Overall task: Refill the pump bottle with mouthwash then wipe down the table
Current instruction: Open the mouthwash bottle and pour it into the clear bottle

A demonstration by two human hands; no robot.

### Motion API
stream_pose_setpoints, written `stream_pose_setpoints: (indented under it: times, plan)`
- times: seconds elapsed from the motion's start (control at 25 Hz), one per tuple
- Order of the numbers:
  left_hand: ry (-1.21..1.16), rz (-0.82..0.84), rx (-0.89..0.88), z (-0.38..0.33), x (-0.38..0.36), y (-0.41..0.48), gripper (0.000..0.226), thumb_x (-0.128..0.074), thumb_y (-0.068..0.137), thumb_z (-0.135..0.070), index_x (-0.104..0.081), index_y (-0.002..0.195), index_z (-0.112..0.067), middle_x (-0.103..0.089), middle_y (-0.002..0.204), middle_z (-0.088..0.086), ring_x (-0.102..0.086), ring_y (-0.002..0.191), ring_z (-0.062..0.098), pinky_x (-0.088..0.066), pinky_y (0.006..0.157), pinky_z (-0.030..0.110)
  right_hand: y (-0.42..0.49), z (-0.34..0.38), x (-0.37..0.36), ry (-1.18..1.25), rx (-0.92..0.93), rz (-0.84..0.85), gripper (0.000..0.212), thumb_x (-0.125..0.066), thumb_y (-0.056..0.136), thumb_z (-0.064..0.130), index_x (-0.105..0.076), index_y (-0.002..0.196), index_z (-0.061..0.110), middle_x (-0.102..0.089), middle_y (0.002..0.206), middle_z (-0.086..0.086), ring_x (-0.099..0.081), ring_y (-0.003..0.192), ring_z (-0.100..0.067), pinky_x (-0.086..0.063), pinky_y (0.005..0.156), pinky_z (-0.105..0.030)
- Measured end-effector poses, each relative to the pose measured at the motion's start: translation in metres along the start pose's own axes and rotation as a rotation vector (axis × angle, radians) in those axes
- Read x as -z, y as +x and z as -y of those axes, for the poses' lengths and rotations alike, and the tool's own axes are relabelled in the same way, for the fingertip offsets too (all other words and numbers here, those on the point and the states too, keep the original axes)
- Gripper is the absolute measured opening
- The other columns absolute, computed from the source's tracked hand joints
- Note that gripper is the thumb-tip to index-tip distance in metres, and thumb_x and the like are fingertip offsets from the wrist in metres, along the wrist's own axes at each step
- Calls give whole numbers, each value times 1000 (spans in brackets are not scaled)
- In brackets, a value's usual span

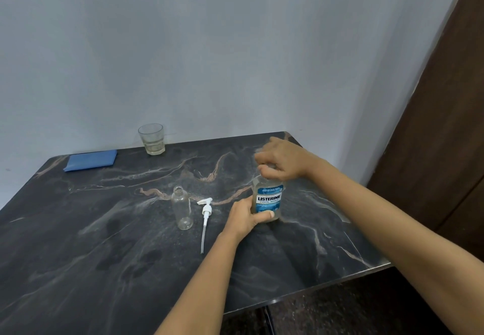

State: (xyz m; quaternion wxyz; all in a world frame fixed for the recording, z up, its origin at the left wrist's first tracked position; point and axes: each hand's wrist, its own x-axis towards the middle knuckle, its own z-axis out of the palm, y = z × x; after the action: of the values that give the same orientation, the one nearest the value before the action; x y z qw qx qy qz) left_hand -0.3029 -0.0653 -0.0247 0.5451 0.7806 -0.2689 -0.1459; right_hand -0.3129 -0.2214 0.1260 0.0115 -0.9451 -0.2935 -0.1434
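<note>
Fingers (264, 171) curl over mouthwash bottle (268, 199) cap

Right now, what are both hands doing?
Left hand: holding the mouthwash bottle low down.
Right hand: curled round the bottle's top.

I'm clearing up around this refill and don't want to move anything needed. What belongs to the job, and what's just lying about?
For the job: mouthwash bottle, held by left hand and right hand; open pump bottle; pump head lying beside it; blue cloth, probably for wiping.
Lying about: glass by the wall.
</note>
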Motion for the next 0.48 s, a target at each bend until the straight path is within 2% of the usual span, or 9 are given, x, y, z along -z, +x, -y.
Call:
stream_pose_setpoints:
  times: [0.08,0.16,0.24,0.32,0.4,0.48]
  plan:
    - [-2,-2,-2,-1,-1,-1,33,-79,75,-27,-64,104,-34,-71,102,-15,-64,98,-2,-47,94,24,-2,3,11,92,-72,81,24,-43,76,40,-54,84,21,-55,71,5,-51,67,-14,-39,77,-29]
    - [13,-10,-4,-1,0,-1,33,-79,74,-28,-65,103,-33,-71,100,-15,-64,96,-3,-47,92,22,-1,7,22,190,-146,236,31,-50,73,40,-52,101,27,-54,91,5,-50,86,-15,-40,79,-30]
    - [24,-11,6,-1,0,-1,33,-80,74,-28,-65,103,-33,-71,98,-16,-64,94,-4,-47,89,20,1,12,28,65,-237,345,42,-52,77,49,-49,114,28,-51,102,2,-49,95,-18,-43,80,-34]
    - [31,4,30,-3,1,-1,35,-79,75,-28,-64,106,-32,-69,101,-17,-63,96,-3,-44,89,20,3,16,32,-56,-374,370,47,-53,82,58,-56,110,20,-56,92,2,-56,91,-20,-45,70,-32]
    - [39,24,58,-5,2,-2,40,-79,76,-27,-62,112,-30,-67,105,-16,-62,100,1,-42,92,21,5,20,38,11,-424,415,41,-55,85,54,-64,94,15,-57,76,5,-59,83,-19,-41,60,-28]
    - [43,35,76,-6,2,-2,43,-78,76,-27,-61,116,-29,-66,110,-15,-60,105,4,-41,96,24,2,20,49,89,-348,405,26,-59,84,44,-65,95,20,-59,85,5,-57,87,-15,-44,68,-29]
